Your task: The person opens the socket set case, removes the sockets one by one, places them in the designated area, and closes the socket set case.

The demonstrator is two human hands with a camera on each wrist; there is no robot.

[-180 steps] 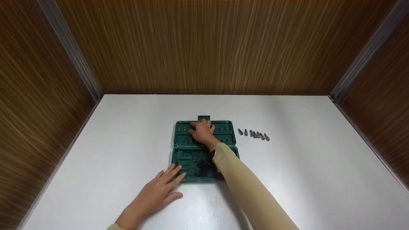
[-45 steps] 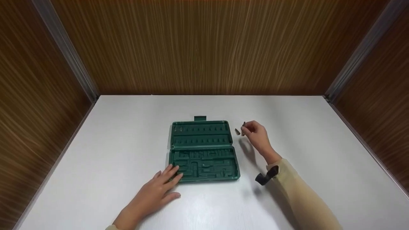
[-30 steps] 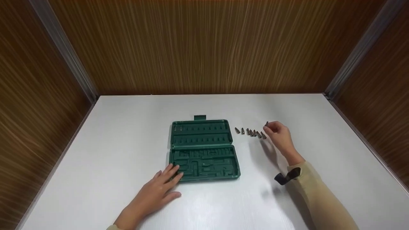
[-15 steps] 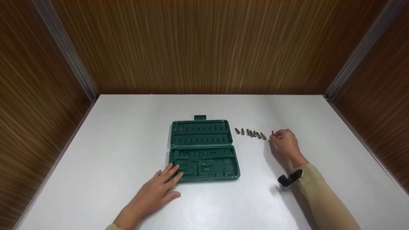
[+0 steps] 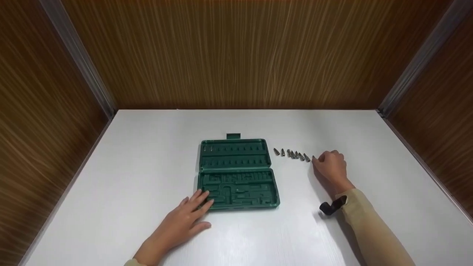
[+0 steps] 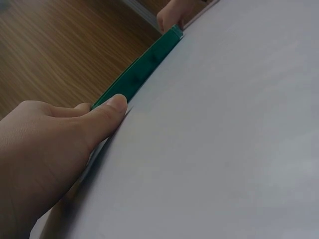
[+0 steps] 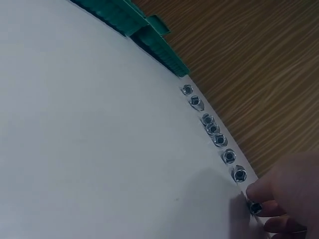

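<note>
The left hand (image 5: 183,220) lies nearest, flat on the white table (image 5: 147,155) with its fingers spread and straight. Its fingertips rest on the near left corner of the open green case (image 5: 237,173), which sits at about one o'clock from the hand. In the left wrist view the thumb (image 6: 107,112) presses against the case's edge (image 6: 144,67).

At about three o'clock from the case, the right forearm in a tan sleeve (image 5: 369,229) stretches across the table toward twelve o'clock, with a black strap (image 5: 330,207) at the wrist. The right hand (image 5: 330,165) rests low on the table, knuckles up, fingers curled. Its fingertips pinch a small metal bit (image 7: 255,207) standing on the table at the hand's ten o'clock, at the right end of a row of bits (image 5: 292,154).

That row runs from the hand toward nine o'clock, the bits close together, ending just beside the far right corner of the case. The right wrist view shows seven free bits (image 7: 213,130) standing upright, sockets up.

Beyond the table rise wood-grain walls (image 5: 236,51).
</note>
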